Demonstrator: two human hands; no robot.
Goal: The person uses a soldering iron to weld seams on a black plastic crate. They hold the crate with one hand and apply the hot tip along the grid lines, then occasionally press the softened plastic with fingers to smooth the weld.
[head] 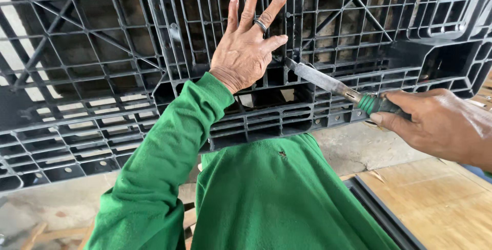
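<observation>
Careful, your left hand [245, 50] lies flat, fingers splayed, on the black pallet [92, 75]; right hand [435, 122] clenches the green-handled tool [333, 86]; a slip could jab your thumb.

A plastic pallet [102, 75] is stood on edge in front of the person, filling the upper view. The left hand [246, 50] is laid flat against its centre ribs; just right of it, a tool blade [320, 80] is pressed to the grid, its handle gripped by the right hand [435, 122]. A wooden board [441, 204] is seen on the floor, lower right.
</observation>
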